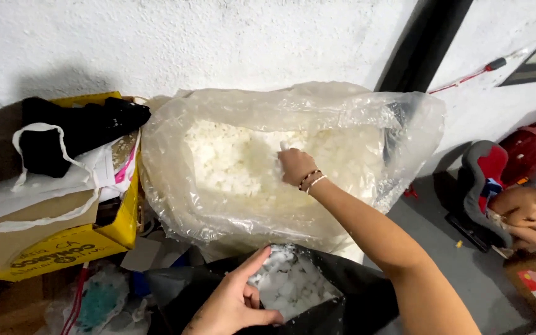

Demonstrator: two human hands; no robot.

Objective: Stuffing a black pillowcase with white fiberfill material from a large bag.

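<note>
A big clear plastic bag (pixel 175 186) stands against the white wall, full of small white foam pieces (pixel 231 161). My right hand (pixel 294 166) reaches into it, fingers closed among the pieces; beaded bracelets circle the wrist. Below, a black fabric cover (pixel 361 291) lies open with more white pieces (pixel 290 285) inside. My left hand (pixel 234 301) grips the near rim of that black cover, thumb up along its edge.
A yellow cardboard box (pixel 63 245) at the left holds black and white cloth and paper. A black pole (pixel 423 43) leans up the wall. At the right, another person (pixel 528 214) sits on a red and grey seat (pixel 482 180) on the grey floor.
</note>
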